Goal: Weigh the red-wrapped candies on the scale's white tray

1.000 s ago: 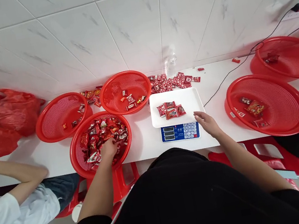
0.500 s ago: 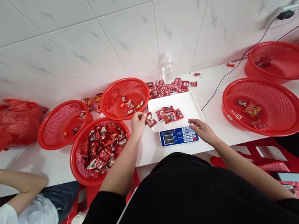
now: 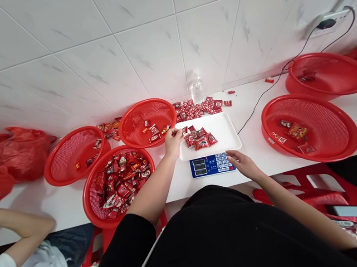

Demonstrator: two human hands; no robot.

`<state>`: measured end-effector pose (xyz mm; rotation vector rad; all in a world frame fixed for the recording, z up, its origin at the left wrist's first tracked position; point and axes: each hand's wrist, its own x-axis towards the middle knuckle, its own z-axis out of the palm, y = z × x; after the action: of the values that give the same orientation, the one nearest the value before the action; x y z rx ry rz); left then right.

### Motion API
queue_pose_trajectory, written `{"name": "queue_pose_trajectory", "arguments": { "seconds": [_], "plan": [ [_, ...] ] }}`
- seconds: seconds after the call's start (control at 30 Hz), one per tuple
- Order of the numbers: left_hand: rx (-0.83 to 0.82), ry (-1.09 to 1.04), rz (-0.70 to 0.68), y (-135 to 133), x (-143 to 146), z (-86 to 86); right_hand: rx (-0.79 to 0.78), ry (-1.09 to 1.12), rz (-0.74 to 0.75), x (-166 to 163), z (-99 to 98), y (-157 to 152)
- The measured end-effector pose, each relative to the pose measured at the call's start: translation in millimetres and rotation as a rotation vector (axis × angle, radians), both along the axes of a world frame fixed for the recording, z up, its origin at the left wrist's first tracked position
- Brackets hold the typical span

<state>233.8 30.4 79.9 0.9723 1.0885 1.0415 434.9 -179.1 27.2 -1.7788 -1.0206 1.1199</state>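
My left hand [image 3: 173, 141] is over the left edge of the white weighing tray [image 3: 228, 131], its fingers pinched on a small red candy packet [image 3: 184, 131]. Beside it on the tray lies a small heap of red candy packets [image 3: 201, 142]. The tray sits on a blue digital scale [image 3: 212, 165] with a keypad and display windows. Near the keypad's right side hovers my right hand [image 3: 242, 163], empty, with its fingers loosely apart. Whether a fingertip touches the keys, I cannot tell.
A red basket [image 3: 88, 209] full of packets stands left of the scale. Other red baskets [image 3: 309, 128] hold a few packets. Behind the tray are loose packets [image 3: 208, 106] and a clear bottle [image 3: 197, 89]. A black cable [image 3: 261, 93] crosses the table. People sit on both sides.
My left hand has moved right and slightly up, bringing its packet from the tray's left edge to the heap. My right hand stays by the keypad. The view has shifted slightly.
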Motion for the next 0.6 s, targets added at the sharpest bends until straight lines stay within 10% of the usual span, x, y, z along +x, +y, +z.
{"name": "queue_pose_trajectory", "arguments": {
  "seconds": [0.6],
  "plan": [
    [-0.495, 0.074, 0.006, -101, -105, -24.6, -0.070, 0.002, 0.118, -13, -3.8, 12]
  ]
}}
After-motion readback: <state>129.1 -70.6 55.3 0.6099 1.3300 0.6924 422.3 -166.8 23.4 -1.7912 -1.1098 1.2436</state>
